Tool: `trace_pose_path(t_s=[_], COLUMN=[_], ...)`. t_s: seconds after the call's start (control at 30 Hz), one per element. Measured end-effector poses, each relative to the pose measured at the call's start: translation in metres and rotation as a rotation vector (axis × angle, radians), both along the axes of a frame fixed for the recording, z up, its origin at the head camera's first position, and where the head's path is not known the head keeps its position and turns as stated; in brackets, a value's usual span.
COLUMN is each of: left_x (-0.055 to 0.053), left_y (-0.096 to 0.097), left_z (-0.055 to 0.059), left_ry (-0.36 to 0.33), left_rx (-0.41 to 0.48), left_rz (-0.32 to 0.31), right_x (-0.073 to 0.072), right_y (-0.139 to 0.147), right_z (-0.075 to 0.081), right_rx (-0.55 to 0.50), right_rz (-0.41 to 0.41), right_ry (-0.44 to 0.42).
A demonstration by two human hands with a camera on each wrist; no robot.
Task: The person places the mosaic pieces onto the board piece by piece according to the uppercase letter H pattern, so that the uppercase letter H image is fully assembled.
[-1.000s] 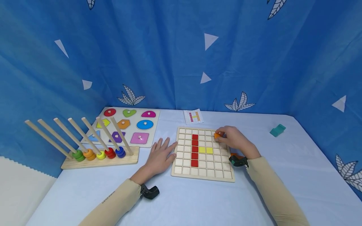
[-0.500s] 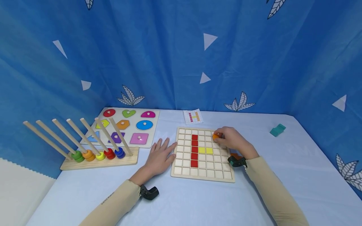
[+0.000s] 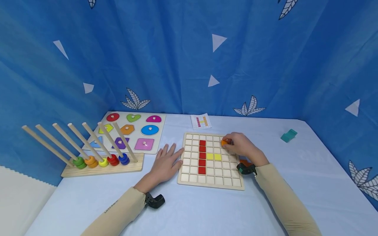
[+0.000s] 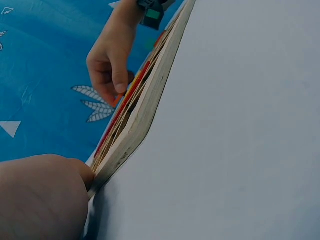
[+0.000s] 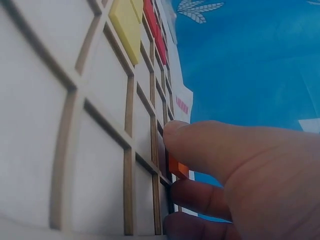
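A wooden grid board lies mid-table, with several red tiles in a column and two yellow tiles side by side to their right. My right hand pinches an orange tile between thumb and fingers over the board's far right cells. The right wrist view shows this orange tile below the thumb, right at the grid, partly hidden by the fingers. Spread and straight, the fingers of my left hand rest at the board's left edge, the index fingertip touching its rim.
A small card with a coloured pattern lies behind the board. To the left stand a peg rack with coloured rings and a knobbed shape puzzle. Orange pieces lie by my right wrist; a teal piece sits far right.
My right hand has shifted slightly left with the orange tile over the same corner of the board. The left hand keeps its place at the board's edge.
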State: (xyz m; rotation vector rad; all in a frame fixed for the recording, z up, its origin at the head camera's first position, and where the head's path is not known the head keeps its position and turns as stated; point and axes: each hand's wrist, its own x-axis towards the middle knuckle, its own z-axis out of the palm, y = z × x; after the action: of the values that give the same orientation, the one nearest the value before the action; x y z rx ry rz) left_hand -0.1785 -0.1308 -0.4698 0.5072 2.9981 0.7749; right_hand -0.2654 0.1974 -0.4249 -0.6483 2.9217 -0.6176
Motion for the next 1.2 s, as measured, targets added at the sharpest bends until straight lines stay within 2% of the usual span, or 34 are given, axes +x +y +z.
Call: trace_pose_path(t_s=[0.67, 1.2], left_x=[0.0004, 0.0012], left_y=[-0.0007, -0.0002], left_z=[0.0011, 0.0012], left_ry=[-0.016, -0.003], left_rx=[0.0, 0.003], left_rz=[-0.004, -0.007], right_x=[0.001, 0.0028], right_y=[-0.0025, -0.0008], right_z=[-0.0011, 0.0006], right_rx=[-0.007, -0.006], right_rz=[-0.016, -0.017], right_ry=[0.003, -0.012])
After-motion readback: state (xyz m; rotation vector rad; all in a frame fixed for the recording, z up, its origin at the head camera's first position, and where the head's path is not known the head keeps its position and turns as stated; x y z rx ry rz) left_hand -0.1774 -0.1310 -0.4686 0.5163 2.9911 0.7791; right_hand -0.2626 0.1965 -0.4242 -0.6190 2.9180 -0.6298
